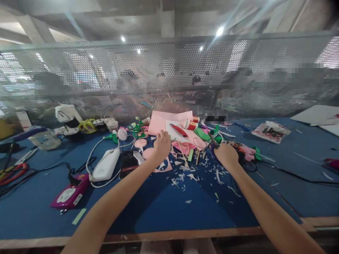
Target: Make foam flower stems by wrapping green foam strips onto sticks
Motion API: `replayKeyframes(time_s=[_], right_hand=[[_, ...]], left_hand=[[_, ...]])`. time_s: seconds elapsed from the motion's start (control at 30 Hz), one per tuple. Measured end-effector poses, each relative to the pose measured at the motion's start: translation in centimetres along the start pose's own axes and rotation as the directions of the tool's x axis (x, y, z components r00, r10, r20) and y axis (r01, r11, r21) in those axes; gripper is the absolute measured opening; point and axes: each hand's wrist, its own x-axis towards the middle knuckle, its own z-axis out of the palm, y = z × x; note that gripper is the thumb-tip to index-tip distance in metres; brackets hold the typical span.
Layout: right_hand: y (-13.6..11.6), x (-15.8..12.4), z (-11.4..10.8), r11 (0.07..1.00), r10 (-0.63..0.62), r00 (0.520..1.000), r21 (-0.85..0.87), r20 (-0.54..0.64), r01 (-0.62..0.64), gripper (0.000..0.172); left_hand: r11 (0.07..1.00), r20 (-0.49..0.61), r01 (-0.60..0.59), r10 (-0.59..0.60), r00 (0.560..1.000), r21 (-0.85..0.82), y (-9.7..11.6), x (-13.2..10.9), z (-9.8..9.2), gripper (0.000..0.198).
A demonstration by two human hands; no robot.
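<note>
My left hand [161,144] reaches over the blue table [159,204], fingers curled into a pinch near a white sheet [174,132] and pink paper circles [140,143]; what it pinches is too small to name. My right hand [226,154] is closed around scissors [212,139], whose blades point up and left over pink and green paper scraps [197,135]. A red pen [178,129] lies on the white sheet. A large pink paper sheet [161,121] stands behind it.
White paper snippets [185,176] litter the table's middle. At left lie a white power bank [106,165] with cable, a phone [128,163], a magenta device [70,192] and red-handled scissors [10,173]. A glue bottle [190,124] lies behind. A perforated metal screen [169,77] closes the back; people sit beyond it.
</note>
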Motion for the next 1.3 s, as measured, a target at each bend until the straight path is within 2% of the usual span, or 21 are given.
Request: replayKeyframes(time_s=[0.07,0.1,0.13,0.2,0.3,0.4,0.57,0.63,0.73,0.8,0.9,1.0,1.1,1.2,1.3], right_hand=[[0.4,0.3,0.4,0.999,-0.002,1.0,-0.033,0.022,0.003,0.03],[0.5,0.4,0.5,0.999,-0.008,1.0,-0.042,0.027,0.009,0.03],[0.5,0.4,0.6,0.999,-0.014,0.999,-0.049,0.029,0.016,0.031],[0.4,0.2,0.7,0.998,-0.03,0.999,-0.059,0.016,0.031,0.033],[0.0,-0.3,0.7,0.996,-0.052,0.998,-0.074,-0.043,0.049,0.036],[-0.3,-0.7,0.7,0.994,-0.067,0.991,-0.091,-0.119,0.056,0.047],[-0.3,-1.1,0.7,0.989,-0.133,0.975,-0.094,-0.178,0.118,0.048],[-0.2,-1.1,0.5,0.983,-0.178,0.969,-0.082,-0.172,0.166,0.047],[0.2,-0.6,0.2,0.967,-0.256,0.957,-0.043,-0.135,0.252,0.034],[0.4,-0.3,0.1,0.957,-0.288,0.952,-0.003,-0.1,0.289,0.026],[0.5,0.1,0.2,0.941,-0.326,0.944,0.074,-0.058,0.33,0.024],[0.6,0.4,0.8,0.922,-0.346,0.938,0.173,-0.036,0.347,0.023],[0.8,0.9,1.8,0.905,-0.323,0.946,0.29,-0.013,0.312,0.029],[1.4,1.5,2.6,0.881,-0.298,0.954,0.391,0.02,0.267,0.032],[1.5,1.6,2.7,0.838,-0.323,0.946,0.473,0.023,0.274,0.035]], left_hand=[[0.997,-0.046,-0.079,0.079,0.996,0.009,1.8,-0.6,0.0,0.033],[0.981,-0.065,-0.195,0.195,0.979,0.006,2.8,-1.0,0.0,0.035],[0.954,-0.042,-0.3,0.298,0.953,-0.024,3.8,-1.3,0.2,0.035],[0.926,0.032,-0.365,0.369,0.929,-0.092,5.8,-1.8,1.0,0.036],[0.935,0.081,-0.334,0.344,0.935,-0.119,8.1,-2.3,2.9,0.059],[0.946,0.132,-0.279,0.301,0.944,-0.166,9.1,-2.4,4.5,0.06],[0.908,0.167,-0.189,0.266,0.949,-0.373,7.8,-2.5,4.9,0.068],[0.858,0.156,-0.128,0.234,0.96,-0.498,6.8,-2.3,4.5,0.062],[0.704,0.117,-0.029,0.157,0.981,-0.71,5.4,-2.0,3.9,0.039],[0.541,0.125,0.052,0.098,0.987,-0.84,4.7,-1.8,3.6,0.027],[0.254,0.195,0.181,0.032,0.98,-0.95,3.8,-1.7,3.5,0.024],[0.002,0.286,0.286,0.0,0.958,-0.958,3.2,-1.8,3.6,0.022],[-0.181,0.366,0.359,-0.008,0.93,-0.916,2.8,-2.0,3.8,0.017],[-0.307,0.419,0.397,-0.006,0.908,-0.865,2.9,-2.2,4.2,0.017],[-0.388,0.448,0.416,0.01,0.894,-0.822,3.1,-2.5,4.6,0.023]])
